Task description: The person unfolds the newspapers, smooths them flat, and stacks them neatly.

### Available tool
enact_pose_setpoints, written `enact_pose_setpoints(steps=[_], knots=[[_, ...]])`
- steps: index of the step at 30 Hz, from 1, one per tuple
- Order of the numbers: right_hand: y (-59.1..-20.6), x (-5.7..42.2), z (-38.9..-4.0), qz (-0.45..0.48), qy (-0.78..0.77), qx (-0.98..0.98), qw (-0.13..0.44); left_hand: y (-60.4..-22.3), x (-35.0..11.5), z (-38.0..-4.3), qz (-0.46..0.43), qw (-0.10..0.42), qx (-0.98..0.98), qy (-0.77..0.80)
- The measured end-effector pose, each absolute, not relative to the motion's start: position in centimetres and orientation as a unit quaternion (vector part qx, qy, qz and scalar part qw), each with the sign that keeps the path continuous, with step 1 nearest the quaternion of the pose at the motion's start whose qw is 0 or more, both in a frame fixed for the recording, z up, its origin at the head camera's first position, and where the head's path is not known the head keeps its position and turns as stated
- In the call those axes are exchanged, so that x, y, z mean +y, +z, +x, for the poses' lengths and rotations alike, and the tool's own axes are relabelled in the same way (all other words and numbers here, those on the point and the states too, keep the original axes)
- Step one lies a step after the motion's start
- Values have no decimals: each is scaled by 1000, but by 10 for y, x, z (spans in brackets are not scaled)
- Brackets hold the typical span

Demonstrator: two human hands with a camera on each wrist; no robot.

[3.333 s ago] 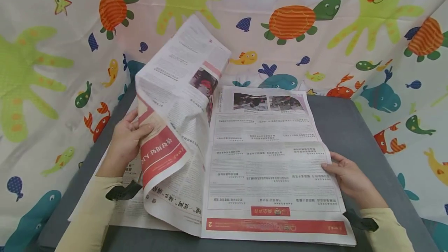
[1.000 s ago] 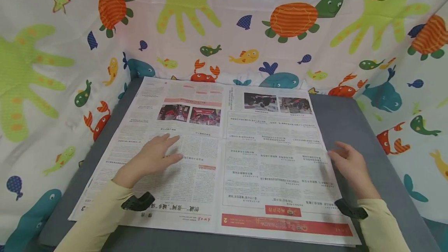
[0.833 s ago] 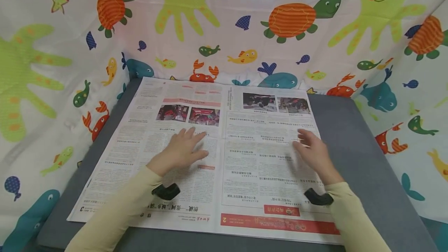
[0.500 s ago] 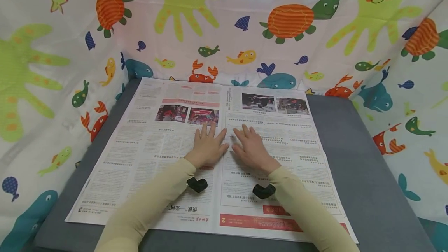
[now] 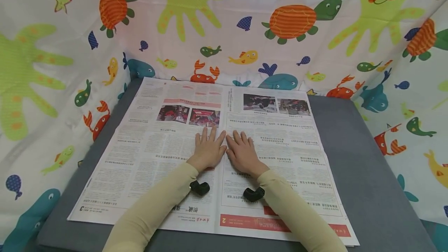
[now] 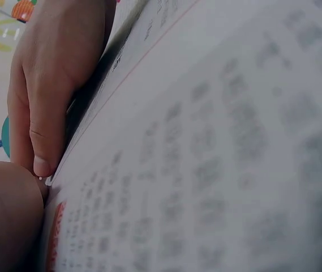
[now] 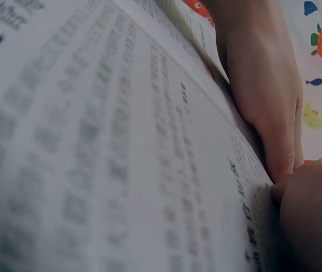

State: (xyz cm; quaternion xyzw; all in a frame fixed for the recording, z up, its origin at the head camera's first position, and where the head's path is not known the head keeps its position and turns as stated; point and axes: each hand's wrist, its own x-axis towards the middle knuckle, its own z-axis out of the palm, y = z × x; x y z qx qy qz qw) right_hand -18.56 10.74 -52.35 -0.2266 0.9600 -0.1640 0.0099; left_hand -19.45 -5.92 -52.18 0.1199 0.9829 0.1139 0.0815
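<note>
An open newspaper (image 5: 140, 158) lies flat as a two-page spread, its fold running up the middle. My left hand (image 5: 207, 151) rests palm down just left of the fold, fingers spread and pointing away from me. Beside it, on the other page, my right hand (image 5: 244, 153) rests with straight fingers, the two thumbs close together at the fold. In the left wrist view the right hand (image 6: 59, 68) shows beyond the paper (image 6: 166, 141). The right wrist view has the left hand (image 7: 268, 85) past the printed page (image 7: 110, 141).
The newspaper lies on a grey table (image 5: 364, 182), which shows along its sides and front edge. A white cloth (image 5: 217, 7) with printed sea animals hangs behind and at both sides. Black bands (image 5: 200, 188) circle both wrists over pale yellow sleeves (image 5: 150, 209).
The left page was being turned and now lies flat. Both hands let go of the paper edges, moved inward over the pages and came down beside the central fold.
</note>
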Motion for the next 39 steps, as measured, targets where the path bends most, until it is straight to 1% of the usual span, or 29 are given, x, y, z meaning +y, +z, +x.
enact_pose_setpoints(steps=[5, 9, 15, 21, 25, 30, 39], knots=[[-527, 115, -188, -236, -169, 957, 18, -524, -63, -197, 114, 77, 983, 119], [-528, 131, -192, -239, -181, 954, 22, -527, -82, -201, 86, 67, 983, 148], [-531, 184, -200, -203, -165, 965, 10, -523, -151, -205, 18, 63, 983, 174], [-533, 259, -202, -126, -158, 979, 7, -525, -234, -196, -61, 43, 981, 178], [-534, 299, -200, -77, -154, 985, 9, -524, -271, -189, -89, 34, 979, 182], [-533, 319, -198, -53, -152, 987, 12, -522, -282, -185, -95, 34, 977, 190], [-535, 320, -199, -53, -153, 987, 15, -525, -282, -185, -103, 35, 976, 187]])
